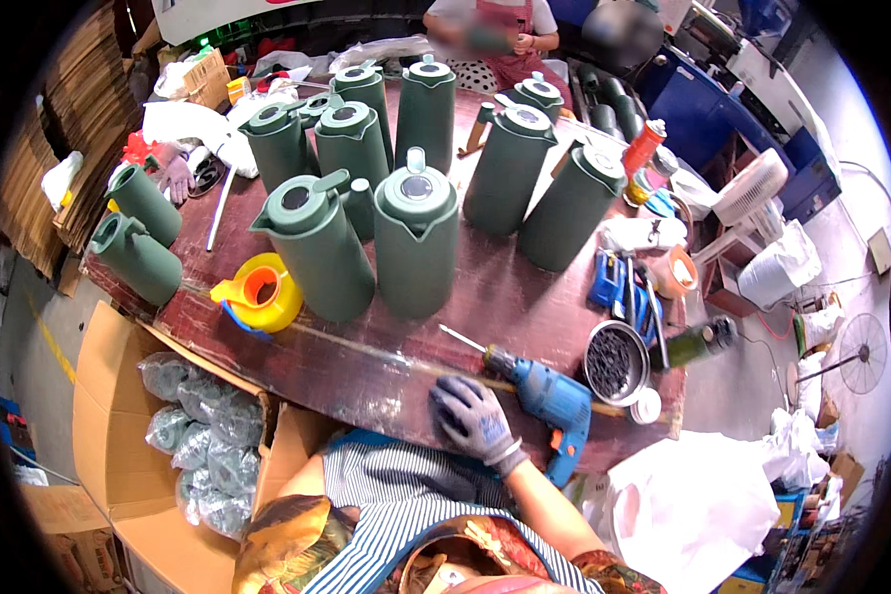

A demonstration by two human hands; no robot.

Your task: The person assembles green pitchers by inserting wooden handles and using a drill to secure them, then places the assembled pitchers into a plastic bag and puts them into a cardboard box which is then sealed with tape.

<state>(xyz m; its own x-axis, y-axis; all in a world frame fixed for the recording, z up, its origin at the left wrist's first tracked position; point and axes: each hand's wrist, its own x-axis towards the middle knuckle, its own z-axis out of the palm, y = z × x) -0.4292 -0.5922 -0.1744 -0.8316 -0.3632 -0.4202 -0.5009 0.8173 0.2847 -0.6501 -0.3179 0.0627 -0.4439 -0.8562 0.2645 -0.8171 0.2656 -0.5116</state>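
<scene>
The dark red tabletop spreads out beyond the right hand, which rests palm down close to the near edge. Open room to move runs left of the hand along that edge, and ahead of it up to the nearest jugs; to the right, things crowd close. Below and left of the hand, just off the edge, stands an open cardboard box of plastic-wrapped pieces. A white plastic bag fills the side beyond the forearm, to the right. Dark green jugs stand upright in a group ahead; of the two nearest, the left jug points its spout left and the right jug points its spout back toward the person. The blue drill lies just right of the hand, its long axis slanting from upper left to lower right, the bit pointing away and left past the fingertips, the handle bent back toward the near edge. The hand, in a grey glove, is loosely open with fingers slightly bent and no visible hold on anything; the left hand is out of sight. Farther left sits a yellow container; right, beyond the drill, a round tin of black bits, then a small white cap.
</scene>
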